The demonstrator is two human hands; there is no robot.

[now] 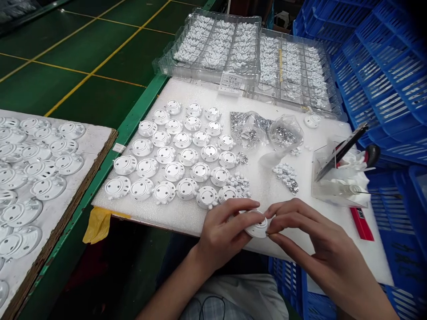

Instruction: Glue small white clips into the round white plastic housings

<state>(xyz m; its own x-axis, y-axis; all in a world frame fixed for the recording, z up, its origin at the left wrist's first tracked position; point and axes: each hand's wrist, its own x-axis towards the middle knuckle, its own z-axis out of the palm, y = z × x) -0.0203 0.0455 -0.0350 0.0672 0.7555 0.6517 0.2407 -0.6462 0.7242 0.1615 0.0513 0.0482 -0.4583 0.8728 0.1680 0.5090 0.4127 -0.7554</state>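
Observation:
A round white plastic disc (257, 230) is held just over the front edge of the foam-topped table. My left hand (227, 226) grips it from the left, with fingers laid across its top. At the disc's right rim, my right hand (302, 226) pinches with thumb and fingertips; whatever small part may be between them is too small to make out. Many similar white discs (174, 171) with dark holes stand in rows to the left. Behind the hands lie a heap of small white parts (240, 183) and another small pile (285, 172) mixed with metal pieces.
Clear bags (285, 131) of small metal parts sit mid-table. Compartment trays (213, 44) of white parts line the back. A clear box (325, 189) holds tools, near a red box (362, 224). Blue crates (383, 80) stand right. Another board (90, 146) with discs is at left.

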